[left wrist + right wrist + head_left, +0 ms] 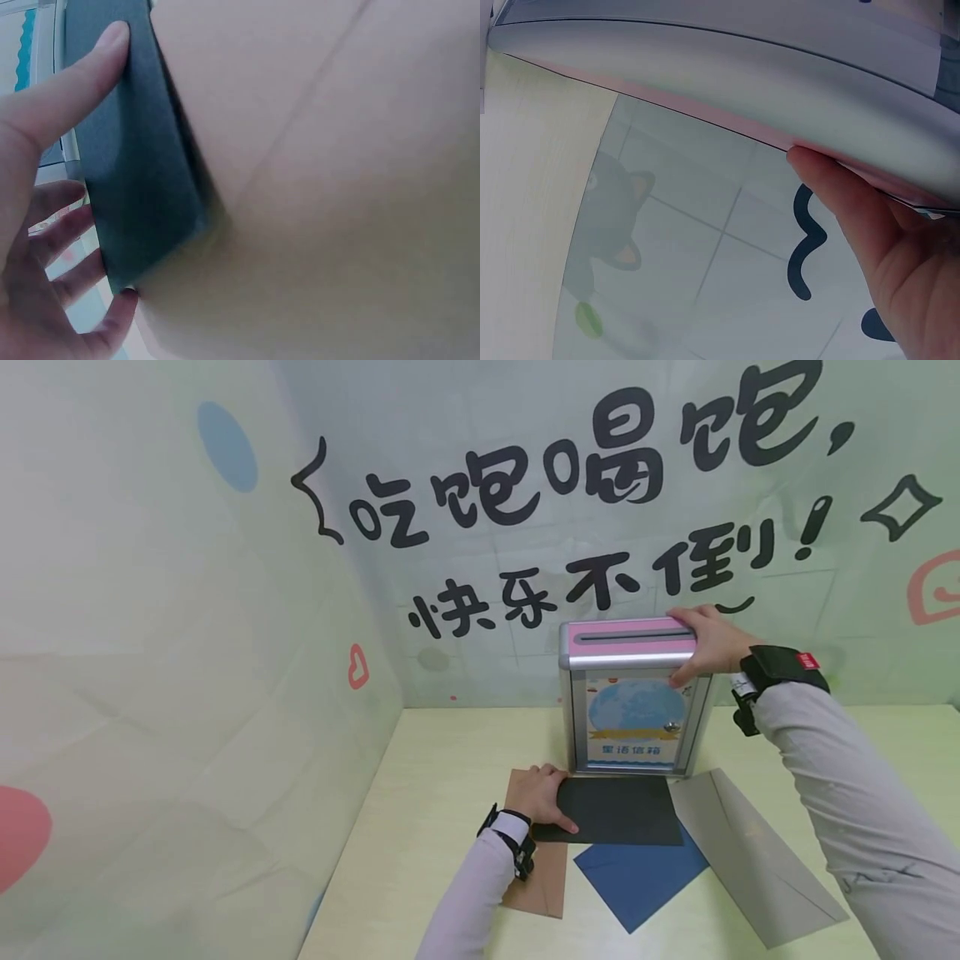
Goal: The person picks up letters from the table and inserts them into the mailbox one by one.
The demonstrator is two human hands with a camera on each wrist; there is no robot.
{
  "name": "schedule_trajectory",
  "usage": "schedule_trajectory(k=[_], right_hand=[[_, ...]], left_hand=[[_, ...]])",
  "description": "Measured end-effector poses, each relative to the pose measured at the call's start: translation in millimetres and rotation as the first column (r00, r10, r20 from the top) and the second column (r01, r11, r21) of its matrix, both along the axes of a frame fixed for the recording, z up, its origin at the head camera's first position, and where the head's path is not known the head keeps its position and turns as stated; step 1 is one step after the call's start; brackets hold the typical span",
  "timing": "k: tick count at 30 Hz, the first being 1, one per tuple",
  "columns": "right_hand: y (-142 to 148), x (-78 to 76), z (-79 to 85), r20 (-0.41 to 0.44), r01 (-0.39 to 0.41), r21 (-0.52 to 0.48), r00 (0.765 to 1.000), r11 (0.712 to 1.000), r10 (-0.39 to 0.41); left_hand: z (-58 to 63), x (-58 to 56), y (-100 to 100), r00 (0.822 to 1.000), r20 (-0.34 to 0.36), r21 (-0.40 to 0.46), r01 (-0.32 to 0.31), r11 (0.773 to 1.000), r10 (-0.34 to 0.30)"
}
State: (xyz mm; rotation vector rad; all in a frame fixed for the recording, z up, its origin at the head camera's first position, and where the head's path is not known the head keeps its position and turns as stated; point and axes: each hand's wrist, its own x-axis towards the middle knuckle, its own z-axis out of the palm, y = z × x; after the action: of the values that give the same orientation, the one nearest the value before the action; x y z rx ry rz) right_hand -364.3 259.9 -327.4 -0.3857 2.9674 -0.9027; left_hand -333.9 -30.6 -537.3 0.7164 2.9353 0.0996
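Observation:
A suggestion box [628,640] with a pink slotted top, silver frame and globe picture on its front stands upright at the back. My right hand [712,643] grips its top right corner, thumb down the front; in the right wrist view the right hand [907,262] lies against the silver and pink edge. My left hand [542,795] holds the left end of a black envelope [622,810] lying before the box. In the left wrist view the thumb [105,56] rests on the black envelope [142,165], the fingers along its edge.
Under the black envelope's left end is a brown envelope [543,885]; a blue envelope [637,877] shows below its near edge. To the right lies a grey envelope [757,860]. A printed wall sheet [480,668] rises behind the table [420,827], another covering on the left.

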Motion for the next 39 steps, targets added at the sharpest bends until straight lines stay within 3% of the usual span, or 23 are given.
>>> schedule_trajectory(k=[8, 14, 19, 23, 30, 39], right_hand=[[-1, 0.0, 0.0, 0.002, 0.000, 0.003, 1.000, 1.000, 0.000], [0, -1.8, -1.2, 0.001, 0.003, 0.005, 1.000, 1.000, -0.003], [1, -2.8, -2.2, -0.007, 0.004, 0.008, 1.000, 1.000, -0.003], [1, -3.4, -2.1, -0.006, 0.002, 0.006, 1.000, 1.000, -0.002], [3, -6.2, -3.5, -0.017, -0.005, 0.010, 1.000, 1.000, 0.005], [4, -8.2, -5.0, -0.020, -0.009, 0.008, 1.000, 1.000, 0.009]], left_hand=[[5.4, -4.5, -4, 0.999, 0.019, 0.022, 0.032, 0.999, -0.032], [12.5, -9.7, -8, 0.991, 0.123, 0.143, 0.034, 0.989, -0.052], [18.5, -13.3, -12, 0.983, 0.153, 0.274, 0.060, 0.960, -0.105], [23.1, -17.0, -16, 0.975, 0.187, 0.363, 0.042, 0.931, -0.117], [29.9, -22.9, -24, 0.960, 0.235, 0.437, 0.036, 0.899, -0.153], [39.4, -21.1, -34, 0.942, 0.284, 0.539, -0.003, 0.842, -0.179]])
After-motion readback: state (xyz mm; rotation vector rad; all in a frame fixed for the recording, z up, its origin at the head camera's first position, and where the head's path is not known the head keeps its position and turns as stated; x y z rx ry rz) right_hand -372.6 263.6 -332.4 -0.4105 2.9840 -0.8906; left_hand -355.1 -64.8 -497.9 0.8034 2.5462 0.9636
